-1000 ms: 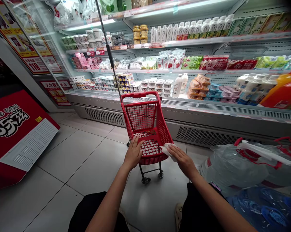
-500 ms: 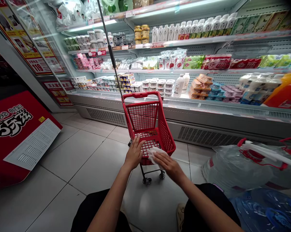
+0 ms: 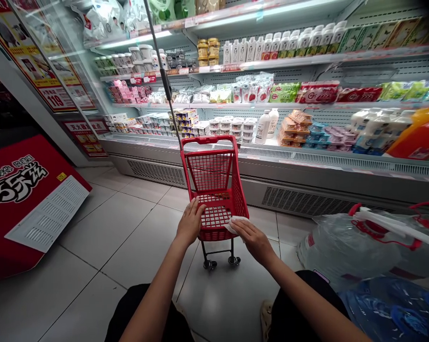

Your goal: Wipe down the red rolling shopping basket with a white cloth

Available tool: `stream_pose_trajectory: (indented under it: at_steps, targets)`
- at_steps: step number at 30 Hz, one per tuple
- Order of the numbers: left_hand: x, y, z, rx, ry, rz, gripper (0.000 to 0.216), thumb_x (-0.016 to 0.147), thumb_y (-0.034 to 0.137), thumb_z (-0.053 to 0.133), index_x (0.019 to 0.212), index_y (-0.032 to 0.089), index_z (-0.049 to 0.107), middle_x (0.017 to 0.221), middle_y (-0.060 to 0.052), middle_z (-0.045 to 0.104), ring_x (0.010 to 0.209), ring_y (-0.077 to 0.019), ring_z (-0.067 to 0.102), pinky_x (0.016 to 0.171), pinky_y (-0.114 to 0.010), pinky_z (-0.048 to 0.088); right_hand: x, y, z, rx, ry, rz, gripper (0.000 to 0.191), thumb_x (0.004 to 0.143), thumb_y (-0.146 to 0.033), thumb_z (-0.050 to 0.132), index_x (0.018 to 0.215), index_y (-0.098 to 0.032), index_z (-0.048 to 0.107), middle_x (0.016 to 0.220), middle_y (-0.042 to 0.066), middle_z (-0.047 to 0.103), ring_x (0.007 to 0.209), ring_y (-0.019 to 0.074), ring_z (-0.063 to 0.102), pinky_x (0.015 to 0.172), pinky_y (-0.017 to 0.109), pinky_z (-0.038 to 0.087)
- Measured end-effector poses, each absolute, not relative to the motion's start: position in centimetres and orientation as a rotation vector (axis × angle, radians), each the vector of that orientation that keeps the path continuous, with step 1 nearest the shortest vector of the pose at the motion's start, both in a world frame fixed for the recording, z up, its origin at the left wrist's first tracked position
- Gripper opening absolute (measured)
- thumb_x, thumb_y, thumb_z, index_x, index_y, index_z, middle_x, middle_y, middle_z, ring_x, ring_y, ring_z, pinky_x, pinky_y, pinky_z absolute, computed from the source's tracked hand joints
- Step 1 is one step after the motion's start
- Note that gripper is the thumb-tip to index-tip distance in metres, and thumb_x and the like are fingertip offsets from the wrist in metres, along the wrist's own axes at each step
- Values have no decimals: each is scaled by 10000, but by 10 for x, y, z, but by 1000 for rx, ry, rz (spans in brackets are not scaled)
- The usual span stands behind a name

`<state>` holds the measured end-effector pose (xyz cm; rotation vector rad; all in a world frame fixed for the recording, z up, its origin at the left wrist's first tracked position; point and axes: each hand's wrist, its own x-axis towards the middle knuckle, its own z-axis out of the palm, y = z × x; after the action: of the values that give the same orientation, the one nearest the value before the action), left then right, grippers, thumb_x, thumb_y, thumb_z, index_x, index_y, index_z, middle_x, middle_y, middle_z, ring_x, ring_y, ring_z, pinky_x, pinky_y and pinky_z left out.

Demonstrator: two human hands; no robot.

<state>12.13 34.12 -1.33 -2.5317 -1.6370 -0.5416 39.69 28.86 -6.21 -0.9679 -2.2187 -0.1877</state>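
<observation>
A small red shopping cart (image 3: 214, 194) stands in front of me on dark wheels, with a thin black pole rising from its left handle corner. My left hand (image 3: 189, 222) lies at the cart's near left rim, fingers stretched out, holding nothing. At the near right corner my right hand (image 3: 252, 238) presses a white cloth (image 3: 232, 225) against the rim. Most of the cloth is hidden beneath the fingers. Through the basket grid the floor shows.
Behind the cart runs a lit refrigerated shelf (image 3: 307, 171) with bottles, cups and packs. A red chest freezer (image 3: 32, 209) stands at left. Large clear water bottles (image 3: 353, 247) and a blue bottle (image 3: 392, 308) sit on the floor at right. My knees flank the cart.
The cart's near end has swung left, so it now faces me more squarely. My left hand has moved left with it; my right hand has shifted slightly right, cloth now at the corner.
</observation>
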Motion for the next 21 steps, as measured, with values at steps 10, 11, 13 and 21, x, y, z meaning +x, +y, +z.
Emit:
stream_pose_trajectory:
  at_steps: [10,11,13,21]
  targets:
    - [162,310,-37,-2354,-1616,-537,603,1070,442,347,1611,178,334,1660,-78,363,1547,-225,333,1297,-470,239,420,319,-43,-625,-2463,-111,615,1017,-71,516,1587,-262,387,1524,48,567,1450,197,481,1206,435,461]
    - [160,310,-37,-2368,-1594,-530,600,1070,440,346,1613,184,331,1663,-66,357,1551,-215,323,1300,-455,234,428,330,-42,-611,-2472,-104,609,1020,-81,517,1585,-268,389,1526,48,566,1454,197,476,1205,440,461]
    - [160,310,-37,-2388,-1558,-516,592,1073,440,343,1609,190,341,1667,-54,348,1555,-201,312,1301,-438,233,442,357,-41,-615,-2479,-107,593,1023,-85,509,1577,-270,403,1528,50,564,1455,195,474,1205,453,460]
    - [174,313,-41,-2372,-1524,-536,588,1075,441,350,1614,208,327,1677,-46,331,1558,-202,305,1290,-433,255,445,418,-44,-818,-2372,-177,542,987,-58,507,1491,-256,530,1462,58,630,1403,188,539,1196,448,467]
